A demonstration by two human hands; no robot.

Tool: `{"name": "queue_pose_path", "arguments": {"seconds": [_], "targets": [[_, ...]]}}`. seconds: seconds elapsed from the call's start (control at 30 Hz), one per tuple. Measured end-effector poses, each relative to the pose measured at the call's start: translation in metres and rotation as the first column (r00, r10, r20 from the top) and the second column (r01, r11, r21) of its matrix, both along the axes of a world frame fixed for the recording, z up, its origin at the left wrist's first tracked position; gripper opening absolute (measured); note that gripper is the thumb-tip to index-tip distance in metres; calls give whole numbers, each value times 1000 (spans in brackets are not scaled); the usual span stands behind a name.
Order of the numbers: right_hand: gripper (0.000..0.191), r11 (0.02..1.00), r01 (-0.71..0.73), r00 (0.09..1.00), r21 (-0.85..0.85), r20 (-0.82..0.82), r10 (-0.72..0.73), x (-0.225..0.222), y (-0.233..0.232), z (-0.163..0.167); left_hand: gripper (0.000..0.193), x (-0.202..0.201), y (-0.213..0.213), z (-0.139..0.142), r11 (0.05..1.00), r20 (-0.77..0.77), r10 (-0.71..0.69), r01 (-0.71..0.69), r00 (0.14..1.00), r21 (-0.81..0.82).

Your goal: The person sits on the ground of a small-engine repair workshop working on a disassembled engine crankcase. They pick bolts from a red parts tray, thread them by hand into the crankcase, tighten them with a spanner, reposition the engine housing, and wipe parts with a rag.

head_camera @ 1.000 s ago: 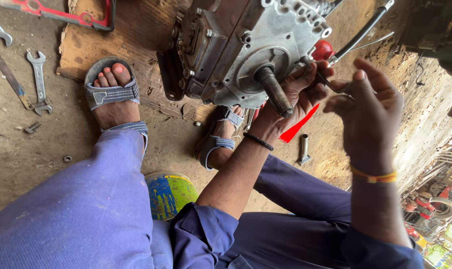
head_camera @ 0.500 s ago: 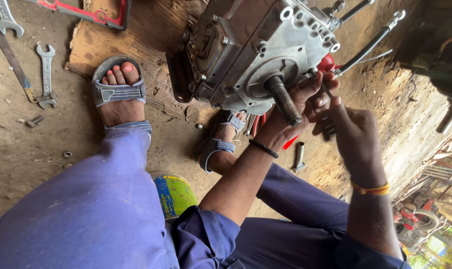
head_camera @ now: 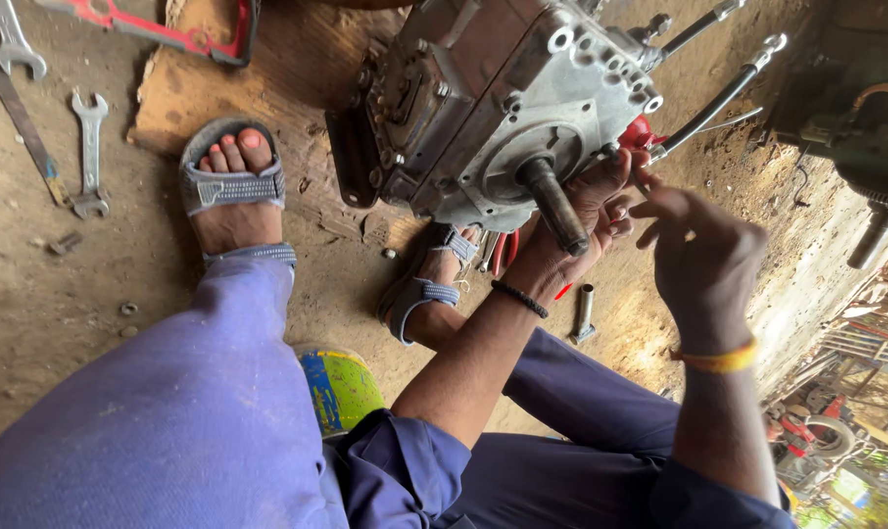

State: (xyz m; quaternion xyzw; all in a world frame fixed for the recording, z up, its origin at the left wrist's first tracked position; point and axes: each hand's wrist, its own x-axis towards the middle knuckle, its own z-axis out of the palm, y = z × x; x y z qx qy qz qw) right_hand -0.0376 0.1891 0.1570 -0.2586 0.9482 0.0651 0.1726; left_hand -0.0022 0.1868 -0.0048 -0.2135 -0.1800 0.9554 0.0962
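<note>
Two hands at grey engine block (head_camera: 503,108) | left hand (head_camera: 581,211) fingers clasped round its edge | right hand (head_camera: 703,260) fingers pinched, contents hidden | green-yellow can (head_camera: 341,387) on floor

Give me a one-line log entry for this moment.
left hand: against gearbox housing beside shaft | right hand: fingertips at red part | wrench: on ground, untouched

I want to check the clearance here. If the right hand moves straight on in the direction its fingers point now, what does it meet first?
The right hand points left, toward the left hand. It would probably meet those fingers first, then the grey metal housing behind them. Depth is unclear from this single view.
</note>
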Motion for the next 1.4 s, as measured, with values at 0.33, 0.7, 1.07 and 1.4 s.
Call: {"name": "queue_pose_path", "arguments": {"seconds": [0.33, 0.7, 1.07, 1.4], "targets": [[38, 973, 232, 971, 18, 50, -232, 9, -6, 15, 46, -3, -9, 4, 999, -12, -4, 3, 1000, -37], [65, 580, 814, 508, -24, 514, -691, 7, 15, -1, 53, -2, -4, -1, 996, 5, 2, -2, 1000, -85], [39, 965, 176, 984, 194, -12, -177, 8, -8, 7, 48, -3, -3, 0, 995, -14, 59, -60, 998, -75], [45, 892, 448, 890, 49, 69, -451, 3, 25, 15, 40, 13, -11, -12, 996, -256, 86, -77, 963, 42]]}}
